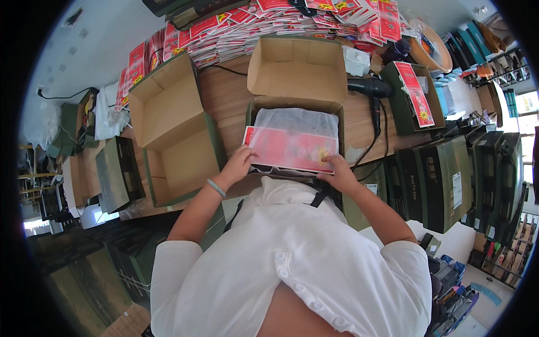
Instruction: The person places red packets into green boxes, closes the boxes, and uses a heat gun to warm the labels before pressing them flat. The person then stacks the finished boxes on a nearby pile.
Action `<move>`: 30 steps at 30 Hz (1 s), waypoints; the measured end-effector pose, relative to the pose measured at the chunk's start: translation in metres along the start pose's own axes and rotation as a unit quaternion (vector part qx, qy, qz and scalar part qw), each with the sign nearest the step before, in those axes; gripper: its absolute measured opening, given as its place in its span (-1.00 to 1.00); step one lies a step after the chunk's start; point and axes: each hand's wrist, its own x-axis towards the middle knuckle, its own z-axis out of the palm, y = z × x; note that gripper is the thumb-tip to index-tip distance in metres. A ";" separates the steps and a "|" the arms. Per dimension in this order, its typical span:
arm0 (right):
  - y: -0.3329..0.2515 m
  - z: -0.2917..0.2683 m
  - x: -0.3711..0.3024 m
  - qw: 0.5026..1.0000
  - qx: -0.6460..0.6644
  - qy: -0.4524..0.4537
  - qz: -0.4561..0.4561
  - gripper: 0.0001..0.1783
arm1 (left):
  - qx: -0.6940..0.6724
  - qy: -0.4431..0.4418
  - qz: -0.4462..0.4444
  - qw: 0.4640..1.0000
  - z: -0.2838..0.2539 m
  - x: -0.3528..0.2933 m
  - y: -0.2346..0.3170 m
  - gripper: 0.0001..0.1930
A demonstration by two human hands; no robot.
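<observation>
In front of me an open shoebox (297,68), green outside and brown inside, has its lid tipped back. Across its opening lies a flat red printed leaflet (292,150), partly under a translucent white sheet (297,121). My left hand (241,161) has its fingers closed at the leaflet's left edge, by the box's near left corner. At the near right corner, my right hand (339,174) pinches the leaflet's other end between thumb and fingers. Something dark shows under the leaflet's near edge; what lies deeper in the box is hidden.
A second open box (182,154) stands to the left, showing its bare brown inside. A black hair dryer (370,87) with its cord lies right of the box. Stacks of red leaflets (264,28) line the back. Several green shoeboxes (443,182) stand at the right.
</observation>
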 end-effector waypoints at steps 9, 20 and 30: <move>0.002 0.022 0.003 0.985 -0.159 -0.042 -0.046 -0.46 | 0.089 -0.094 0.057 0.990 -0.004 -0.004 0.012 -0.54; 0.008 0.008 0.021 0.947 -0.257 -0.183 -0.055 -0.62 | 0.075 -0.098 0.066 0.990 -0.007 0.012 -0.006 -0.81; -0.007 -0.028 0.030 0.948 -0.231 -0.169 -0.136 -0.79 | 0.141 0.022 0.072 0.987 0.002 0.009 0.029 -0.82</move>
